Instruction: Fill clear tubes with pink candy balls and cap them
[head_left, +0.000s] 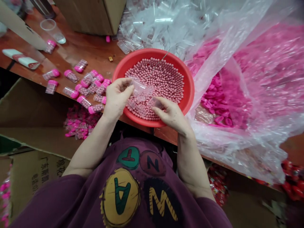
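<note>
A red basin (190, 91) holds a layer of small pink beads (163, 79). Over its left side, my left hand (117, 96) pinches a small clear plastic container (140, 87) between thumb and fingers. My right hand (169, 114) is over the basin's near right part, its thumb and fingers closed on a clear plastic piece (155, 103); its exact shape is blurred. A thin wire (165, 55) leans out of the beads at the far rim. Left of the basin lie several filled bead bottles (89, 79) with pink caps.
A pile of clear empty containers (152, 25) lies behind the basin. To the right, a plastic bag (213, 63) holds pink caps (216, 95). A cardboard box (95, 15) and a clear cup (53, 31) stand at the back left. More filled bottles (82, 122) lie below the table edge.
</note>
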A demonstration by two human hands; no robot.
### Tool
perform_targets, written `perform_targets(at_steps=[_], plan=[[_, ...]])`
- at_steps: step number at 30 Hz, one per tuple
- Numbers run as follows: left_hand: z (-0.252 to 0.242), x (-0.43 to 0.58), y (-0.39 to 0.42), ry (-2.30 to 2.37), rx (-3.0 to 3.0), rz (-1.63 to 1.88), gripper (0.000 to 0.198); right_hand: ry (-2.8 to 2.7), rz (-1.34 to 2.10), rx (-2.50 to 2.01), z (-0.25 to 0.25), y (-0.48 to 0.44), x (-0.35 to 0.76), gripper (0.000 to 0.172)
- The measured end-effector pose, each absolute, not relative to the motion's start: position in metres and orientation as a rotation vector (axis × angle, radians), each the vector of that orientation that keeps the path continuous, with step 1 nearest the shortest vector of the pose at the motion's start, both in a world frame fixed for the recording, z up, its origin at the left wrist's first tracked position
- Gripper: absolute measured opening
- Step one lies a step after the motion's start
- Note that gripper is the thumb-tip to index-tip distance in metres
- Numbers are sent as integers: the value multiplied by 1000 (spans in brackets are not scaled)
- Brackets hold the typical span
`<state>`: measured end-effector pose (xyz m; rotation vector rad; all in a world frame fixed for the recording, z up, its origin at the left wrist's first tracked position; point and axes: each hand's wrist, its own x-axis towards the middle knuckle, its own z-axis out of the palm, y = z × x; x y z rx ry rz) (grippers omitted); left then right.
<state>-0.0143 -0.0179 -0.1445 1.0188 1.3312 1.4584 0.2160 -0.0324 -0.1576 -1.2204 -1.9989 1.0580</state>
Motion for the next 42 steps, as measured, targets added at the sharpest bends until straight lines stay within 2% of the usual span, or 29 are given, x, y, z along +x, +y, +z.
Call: perform_targets(at_steps=[4, 5, 10, 17, 19, 21, 23, 25, 29, 33, 37, 42], plan=[[-138, -18, -20, 1261, 1014, 1416, 17, -1947, 1037, -1133, -165, -31, 198, 79], [-139, -16, -21, 1228, 991, 1396, 18, -1844, 1070, -1115, -166, -30, 193, 80], [-148, -3, -25, 1014, 914, 1349, 37, -1476, 1233, -1059, -160, -32, 188, 44], [-146, 19, -21, 782, 915, 1080, 54, -1156, 1541, -1113, -144, -37, 210, 44], [-146, 19, -8, 798, 1014, 1037, 57, -1203, 1412, -1133, -143, -39, 218, 46], [-145, 17, 14, 895, 1228, 1006, 48, -1265, 1165, -1148, -142, -42, 233, 45], [-144, 15, 41, 1095, 1598, 916, 33, -1298, 910, -1192, -142, -47, 257, 37], [-143, 17, 64, 1281, 2027, 683, 26, -1290, 712, -1297, -143, -52, 287, 26], [-142, 43, 81, 1322, 2521, 127, 35, -1210, 477, -1555, -156, -70, 351, 23], [-152, 83, 70, 1190, 2672, -199, 40, -1151, 290, -1744, -178, -95, 407, 29], [-171, 107, 67, 1155, 2555, -133, 38, -1223, 197, -1964, -199, -105, 438, 33], [-177, 108, 71, 1100, 1917, 370, 23, -1490, 199, -2212, -209, -69, 429, 41]])
